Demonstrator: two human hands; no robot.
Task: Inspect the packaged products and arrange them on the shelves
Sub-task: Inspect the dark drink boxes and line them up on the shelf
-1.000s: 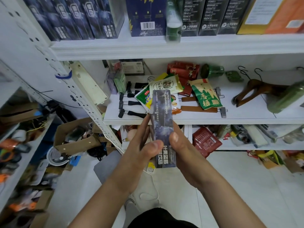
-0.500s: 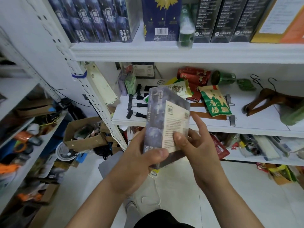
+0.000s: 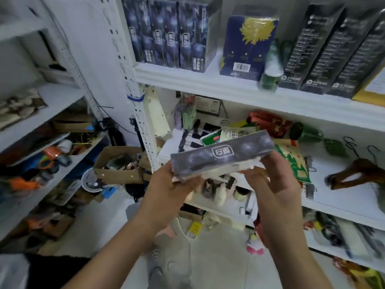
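A dark blue-grey product box [image 3: 223, 156] lies sideways in front of me, its long edge nearly level, logo facing me. My left hand [image 3: 170, 190] grips its left end from below. My right hand [image 3: 275, 188] holds the right end from underneath. Several matching dark boxes [image 3: 168, 36] stand upright in a row on the upper shelf [image 3: 208, 84], left side. The picture is blurred by motion.
On the upper shelf stand a navy box with a gold emblem [image 3: 248, 44], a green bottle [image 3: 270, 67] and black boxes [image 3: 325, 49]. The middle shelf [image 3: 343, 197] carries snack packets, clips and wooden hangers [image 3: 358, 172]. A cardboard box [image 3: 116, 165] sits on the floor at left.
The box has turned from upright to lying sideways between my hands and has risen. My view has tilted up and left, bringing the upper shelf closer.
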